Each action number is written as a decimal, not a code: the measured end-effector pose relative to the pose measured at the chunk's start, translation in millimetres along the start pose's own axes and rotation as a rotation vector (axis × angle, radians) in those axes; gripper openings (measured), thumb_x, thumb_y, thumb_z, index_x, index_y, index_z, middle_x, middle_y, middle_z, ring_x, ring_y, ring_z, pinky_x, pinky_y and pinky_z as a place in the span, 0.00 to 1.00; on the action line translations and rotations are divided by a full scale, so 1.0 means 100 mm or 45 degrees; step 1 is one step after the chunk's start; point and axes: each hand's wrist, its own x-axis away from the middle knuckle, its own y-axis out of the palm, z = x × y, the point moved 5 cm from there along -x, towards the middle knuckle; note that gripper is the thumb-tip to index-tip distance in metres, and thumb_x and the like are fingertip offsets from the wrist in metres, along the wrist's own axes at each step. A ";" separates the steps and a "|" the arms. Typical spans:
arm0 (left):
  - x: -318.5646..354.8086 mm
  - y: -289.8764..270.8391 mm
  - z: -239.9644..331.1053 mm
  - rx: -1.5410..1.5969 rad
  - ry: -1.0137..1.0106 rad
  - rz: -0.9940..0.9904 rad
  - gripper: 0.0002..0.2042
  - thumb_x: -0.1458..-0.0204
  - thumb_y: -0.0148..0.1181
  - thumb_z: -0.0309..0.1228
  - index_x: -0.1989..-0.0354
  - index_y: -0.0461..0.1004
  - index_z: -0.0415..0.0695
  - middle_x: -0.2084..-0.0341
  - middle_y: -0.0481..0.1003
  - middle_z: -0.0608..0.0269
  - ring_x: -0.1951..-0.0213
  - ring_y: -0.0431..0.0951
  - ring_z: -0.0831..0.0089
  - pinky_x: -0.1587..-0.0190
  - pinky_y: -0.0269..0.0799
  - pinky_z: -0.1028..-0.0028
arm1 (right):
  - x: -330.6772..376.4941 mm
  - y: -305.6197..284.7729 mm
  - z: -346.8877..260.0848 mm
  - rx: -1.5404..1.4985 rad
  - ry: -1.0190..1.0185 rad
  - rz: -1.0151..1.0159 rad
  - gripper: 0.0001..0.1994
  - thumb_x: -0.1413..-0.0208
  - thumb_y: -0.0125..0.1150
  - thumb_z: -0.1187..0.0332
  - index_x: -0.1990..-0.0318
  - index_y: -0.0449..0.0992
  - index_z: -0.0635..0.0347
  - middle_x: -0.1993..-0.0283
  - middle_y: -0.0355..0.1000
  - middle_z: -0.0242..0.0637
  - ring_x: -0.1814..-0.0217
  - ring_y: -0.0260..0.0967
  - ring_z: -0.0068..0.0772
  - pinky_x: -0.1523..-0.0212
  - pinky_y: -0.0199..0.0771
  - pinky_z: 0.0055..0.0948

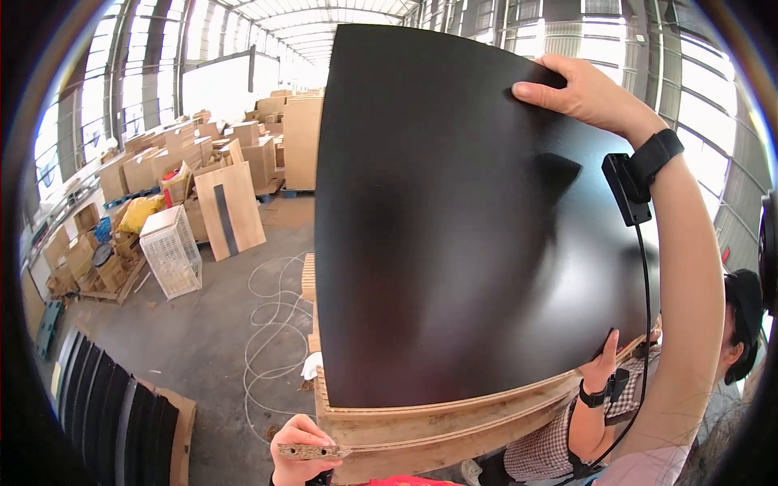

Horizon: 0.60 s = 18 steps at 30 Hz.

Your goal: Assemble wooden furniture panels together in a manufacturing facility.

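At the near edge of the stacked boards point(405, 427), a black panel point(438, 202) stands, its top clamped in the right hand point(587, 93); the left hand point(295, 432) clasps a drilled chipboard strip point(311, 452). Should that upper grip slip, the panel might tip and scratch.

Daylight overexposes the windows point(600, 55) and glares off the black panel point(454, 227).

Head-worn fisheye view (forward, downward)
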 end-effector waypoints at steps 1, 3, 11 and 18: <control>0.02 0.02 0.01 -0.004 0.004 0.011 0.17 0.68 0.77 0.22 0.71 0.72 0.39 0.72 0.69 0.59 0.75 0.77 0.74 0.73 0.77 0.78 | 0.00 0.01 0.03 -0.005 -0.011 0.000 0.23 0.46 0.62 0.51 0.56 0.74 0.64 0.61 0.73 0.36 0.57 0.68 0.28 0.52 0.67 0.27; 0.03 0.02 -0.01 0.061 -0.027 0.025 0.17 0.68 0.77 0.23 0.71 0.72 0.39 0.72 0.70 0.59 0.75 0.77 0.74 0.73 0.76 0.79 | 0.02 0.04 0.08 -0.170 -0.044 -0.007 0.19 0.46 0.63 0.54 0.61 0.74 0.63 0.68 0.71 0.30 0.64 0.64 0.22 0.58 0.67 0.25; 0.02 0.04 0.03 -0.124 -0.086 0.041 0.18 0.67 0.79 0.30 0.72 0.73 0.40 0.71 0.72 0.58 0.74 0.76 0.74 0.72 0.73 0.78 | 0.13 -0.15 0.08 -0.370 -0.111 -0.198 0.15 0.55 0.70 0.65 0.65 0.75 0.66 0.68 0.71 0.27 0.65 0.64 0.17 0.60 0.67 0.22; -0.17 0.13 0.11 -0.222 0.138 -0.105 0.19 0.63 0.75 0.29 0.69 0.67 0.43 0.61 0.70 0.55 0.65 0.73 0.74 0.62 0.70 0.75 | 0.42 -0.31 -0.15 -0.193 -0.284 0.085 0.14 0.57 0.70 0.63 0.72 0.74 0.66 0.77 0.66 0.27 0.71 0.61 0.17 0.68 0.64 0.23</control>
